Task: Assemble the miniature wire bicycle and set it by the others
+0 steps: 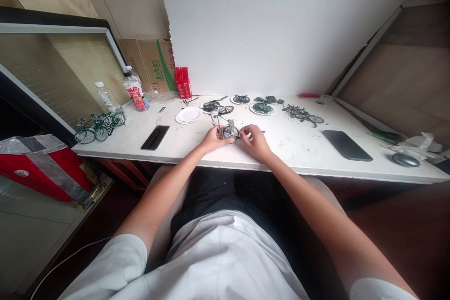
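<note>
While L hand grips 1 part-built miniature bicycle betw. thumb & fingers, closed on its lower side, R hand is at the wheel's right edge, fingers curled, thumb & index nearly together; can't tell if they pinch a part. Bicycle is betw. both hands, over front part of white table.

Counts, rel. to fingers: beyond them, 3 plates w/ parts: L plate, mid plate, R plate (green parts). Beyond & left: 1 plate stack, approx. 2 showing. Beyond & right: 1 loose pile of dark bicycle parts. Phones: 2, black phone left, dark phone well right. Far left: green miniature bicycles, >1, overlapping, no. uncertain; 3 bottles, i.e. clear bottle, labelled bottle, rear bottle mostly hidden.

Obscured: L fingertips partly behind bicycle; parts on plates tangled, uncountable; R forearm sleeve cut off at frame edge.
</note>
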Demonstrator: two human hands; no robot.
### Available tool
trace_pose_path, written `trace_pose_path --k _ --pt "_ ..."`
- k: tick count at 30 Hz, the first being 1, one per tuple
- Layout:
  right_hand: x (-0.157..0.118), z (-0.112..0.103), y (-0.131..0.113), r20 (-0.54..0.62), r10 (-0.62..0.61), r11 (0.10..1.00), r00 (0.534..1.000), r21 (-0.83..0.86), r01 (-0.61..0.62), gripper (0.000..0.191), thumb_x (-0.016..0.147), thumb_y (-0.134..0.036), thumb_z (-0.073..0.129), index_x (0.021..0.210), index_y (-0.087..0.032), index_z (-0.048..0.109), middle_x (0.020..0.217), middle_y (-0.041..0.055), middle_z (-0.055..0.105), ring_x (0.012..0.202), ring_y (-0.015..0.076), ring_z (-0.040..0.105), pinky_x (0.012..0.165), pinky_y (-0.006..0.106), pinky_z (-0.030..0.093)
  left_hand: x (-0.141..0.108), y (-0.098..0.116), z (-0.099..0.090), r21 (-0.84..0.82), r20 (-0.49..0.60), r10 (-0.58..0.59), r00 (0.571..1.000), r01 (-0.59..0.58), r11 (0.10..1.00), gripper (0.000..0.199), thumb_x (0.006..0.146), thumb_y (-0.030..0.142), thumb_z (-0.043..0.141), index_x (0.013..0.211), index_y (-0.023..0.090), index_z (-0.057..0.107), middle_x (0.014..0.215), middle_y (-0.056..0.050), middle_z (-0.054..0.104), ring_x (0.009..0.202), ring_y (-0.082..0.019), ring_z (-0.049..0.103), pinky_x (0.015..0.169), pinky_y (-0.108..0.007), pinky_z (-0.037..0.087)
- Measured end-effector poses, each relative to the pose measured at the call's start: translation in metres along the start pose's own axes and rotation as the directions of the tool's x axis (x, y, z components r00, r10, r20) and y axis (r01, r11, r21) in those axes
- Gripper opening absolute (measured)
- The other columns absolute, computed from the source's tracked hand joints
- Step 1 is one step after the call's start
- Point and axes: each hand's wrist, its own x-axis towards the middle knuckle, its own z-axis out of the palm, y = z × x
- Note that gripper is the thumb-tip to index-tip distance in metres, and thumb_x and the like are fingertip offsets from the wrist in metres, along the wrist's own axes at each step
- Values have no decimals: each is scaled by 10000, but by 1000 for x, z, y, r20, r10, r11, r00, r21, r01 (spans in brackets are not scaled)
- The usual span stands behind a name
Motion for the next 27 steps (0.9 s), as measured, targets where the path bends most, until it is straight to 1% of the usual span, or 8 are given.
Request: trace_pose_path --k 3,5,7,10,15,18,21,27 --pt "1 0 6 -80 59 997 995 59 -55 262 1031 -486 591 1006 -235 658 1014 109 709 917 269 637 706 414 540 -1 9 -2 -110 -23 -36 999 33 993 677 617 376 1008 1145 138 658 1135 -133 774 973 -221 738 879 -344 544" --pt "2 0 8 -85 75 994 993 85 -68 269 1016 -496 623 1010 -232 678 1019 107 721 909 265 647 707 416 546 -2 14 -5 -190 -12 -59 998 56 980 582 665 375 988 1102 124 697 1105 -132 780 968 -216 746 842 -313 529" --pt "2 0 7 -66 53 994 996 98 -46 260 1010 -490 646 1015 -235 695 1004 100 723 914 264 653 710 415 552 -2 18 -9 -304 14 -85 996 85 949 498 696 354 975 1063 121 732 1111 -126 779 996 -211 755 809 -273 511" --pt "1 -2 2 -44 -49 996 998 76 52 225 1025 -457 647 1022 -244 717 949 87 708 923 265 642 712 414 551 -3 21 -12 -425 81 -128 989 150 893 419 708 308 971 1017 124 756 1130 -117 778 1041 -215 762 742 -229 483" --pt "-2 -3 -4 -30 -206 977 978 49 207 192 1055 -393 614 1076 -261 752 972 96 720 938 275 626 720 430 542 -8 28 -9 -404 169 -137 976 196 893 444 723 277 962 1090 132 759 1191 -143 777 1053 -233 767 699 -232 485" --pt "-3 -2 -6 -19 -248 967 969 53 249 170 1052 -368 622 1084 -273 759 1003 95 736 958 281 634 728 438 540 -11 34 -6 -373 187 -143 972 205 905 427 731 282 958 1069 119 755 1161 -147 781 1029 -247 775 718 -249 512" --pt "-4 -2 -7 -19 -282 958 959 47 283 144 1047 -329 634 1096 -277 759 993 82 736 951 272 637 781 446 543 -12 36 -4 -392 180 -160 971 220 893 395 729 271 959 1026 116 749 1128 -136 783 1013 -245 778 753 -264 542" --pt "-5 -2 -10 10 -310 951 951 15 310 162 1045 -298 623 1114 -266 765 945 82 707 914 266 627 821 447 535 -11 32 -4 -419 167 -159 973 216 882 408 722 236 958 1055 114 756 1152 -133 774 995 -218 765 830 -295 578"
